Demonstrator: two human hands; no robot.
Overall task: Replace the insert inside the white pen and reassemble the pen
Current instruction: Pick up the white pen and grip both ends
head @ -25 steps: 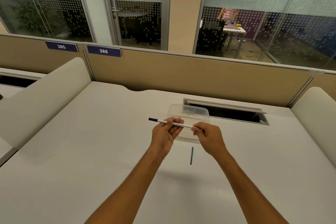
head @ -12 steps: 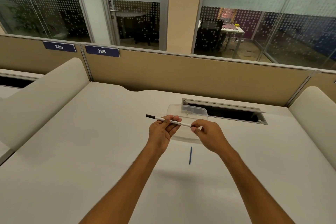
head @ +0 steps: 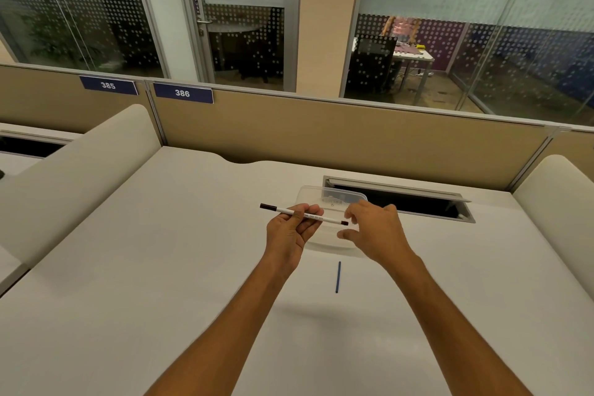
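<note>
My left hand (head: 294, 230) holds the white pen (head: 316, 218) near its middle, level above the desk. The pen has a dark cap at its left end and a dark tip at its right end. My right hand (head: 374, 230) hovers just right of the pen's right end, fingers spread, touching nothing that I can see. A thin blue insert (head: 337, 276) lies alone on the white desk (head: 160, 267), just in front of both hands.
A clear plastic container (head: 324, 194) stands behind and under the hands. Behind it a cable slot (head: 418, 202) opens in the desk. Beige partitions close off the back, and padded dividers flank both sides.
My right hand has let go of the pen's right end and opened, drawing slightly to the right. The left hand still holds the pen in about the same place.
</note>
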